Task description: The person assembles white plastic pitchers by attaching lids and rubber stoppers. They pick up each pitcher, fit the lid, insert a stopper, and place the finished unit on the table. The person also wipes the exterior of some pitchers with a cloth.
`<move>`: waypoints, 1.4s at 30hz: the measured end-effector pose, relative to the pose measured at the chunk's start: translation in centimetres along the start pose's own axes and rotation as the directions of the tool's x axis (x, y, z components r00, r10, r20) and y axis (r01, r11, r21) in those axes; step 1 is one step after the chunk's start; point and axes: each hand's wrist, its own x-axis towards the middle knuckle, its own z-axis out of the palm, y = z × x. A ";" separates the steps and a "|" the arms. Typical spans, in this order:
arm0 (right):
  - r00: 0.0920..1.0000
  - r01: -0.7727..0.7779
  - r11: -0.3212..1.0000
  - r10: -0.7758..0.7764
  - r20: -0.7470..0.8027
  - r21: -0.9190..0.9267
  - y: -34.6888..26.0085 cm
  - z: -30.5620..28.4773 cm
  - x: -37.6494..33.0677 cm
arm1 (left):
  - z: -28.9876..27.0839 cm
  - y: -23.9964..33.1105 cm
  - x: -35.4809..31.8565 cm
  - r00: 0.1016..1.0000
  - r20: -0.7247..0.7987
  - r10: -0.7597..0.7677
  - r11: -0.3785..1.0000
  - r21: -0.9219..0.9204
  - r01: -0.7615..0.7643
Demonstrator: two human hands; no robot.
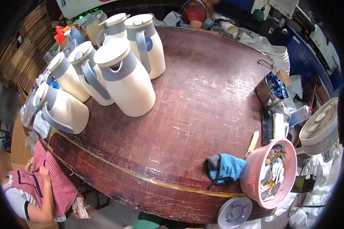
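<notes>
Neither my left hand nor my right hand shows in the head view. Several cream vacuum jugs with grey collars and handles stand grouped at the left of the table; the large jug (128,84) is foremost, and another jug (63,108) is closest to the left edge. At the near right is a pink basin (252,173) full of small round grey-and-white pieces with yellow ties. Beside it lies a blue and grey cloth (227,168). A grey round lid (235,212) rests by the table's front edge.
The brown wooden table (195,107) has a worn top. A metal canister (266,91) with blue packets, a black tray (267,126) and a white fan (321,126) line the right. A person in a checkered apron (46,179) sits at left; another person (195,17) is across.
</notes>
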 end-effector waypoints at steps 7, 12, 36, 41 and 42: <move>0.973 0.231 0.973 -0.231 0.001 0.015 1.6 -0.9 0.6 | -0.8 -0.3 2.7 0.997 0.079 0.000 0.995 -0.100 0.008; 0.858 0.512 0.850 -0.500 -0.116 0.122 5.7 1.3 -1.4 | -4.4 1.5 3.1 0.800 -0.468 0.374 0.820 0.570 -0.050; 0.644 0.015 0.915 -0.317 -0.697 -0.402 40.3 10.1 -1.1 | 15.2 15.9 -24.6 0.307 0.247 0.919 0.312 0.019 -0.950; 0.459 0.024 0.987 -0.152 -0.876 -0.159 39.4 9.7 2.6 | 14.5 17.7 -23.1 0.488 0.320 0.812 0.564 -0.213 -0.798; 0.391 0.057 0.998 -0.043 -0.919 -0.023 38.6 9.4 3.3 | 14.5 17.8 -22.8 0.503 0.339 0.795 0.588 -0.229 -0.776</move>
